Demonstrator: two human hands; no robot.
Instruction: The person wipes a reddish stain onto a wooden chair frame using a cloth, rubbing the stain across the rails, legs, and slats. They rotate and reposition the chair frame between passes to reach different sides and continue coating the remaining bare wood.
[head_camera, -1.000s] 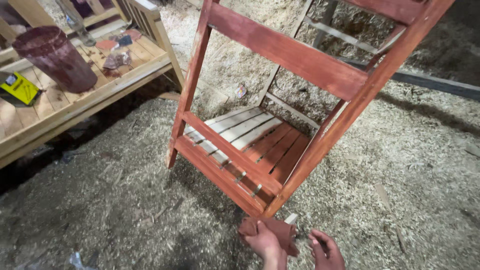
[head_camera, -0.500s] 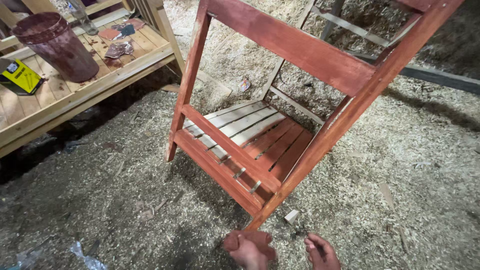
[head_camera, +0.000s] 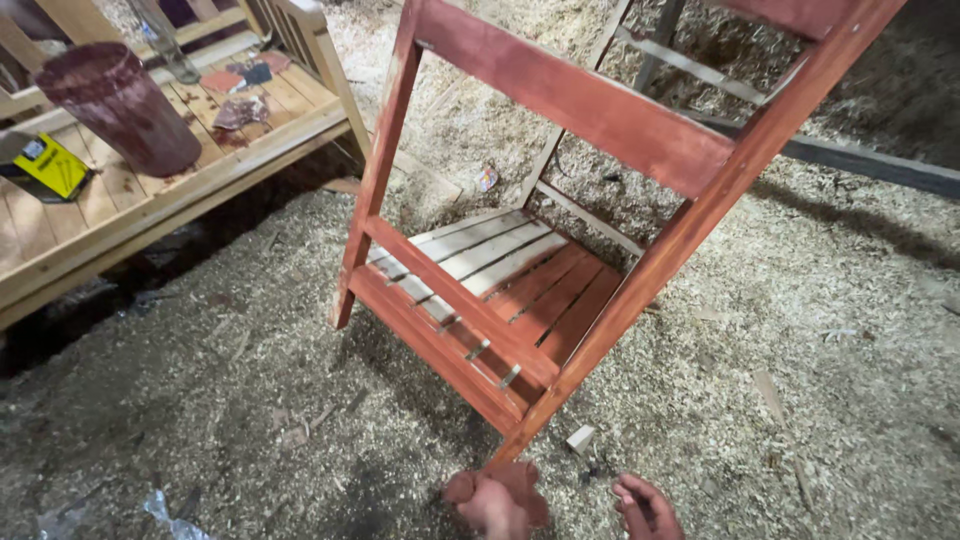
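Head view: a wooden folding chair frame (head_camera: 560, 250) stands tilted on a floor (head_camera: 250, 400) strewn with sawdust and shavings, and most of it already wears a reddish-brown stain. The top rail, both long side legs and the front cross rails are coloured; on the slatted seat, the slats on the right are stained while those on the left (head_camera: 455, 245) still show pale bare wood, as do the thin back braces behind, so by my reading the staining is well along but not finished. At the bottom edge the left hand (head_camera: 497, 502) is clenched around a stain-soaked reddish rag (head_camera: 520, 482), just beside the foot of the near leg. The right hand (head_camera: 648, 505) hangs loosely curled beside it, grasping nothing. On the unstained wooden desk (head_camera: 150, 215) at left stands a stain-smeared bucket (head_camera: 120, 105) near a yellow box (head_camera: 52, 165).
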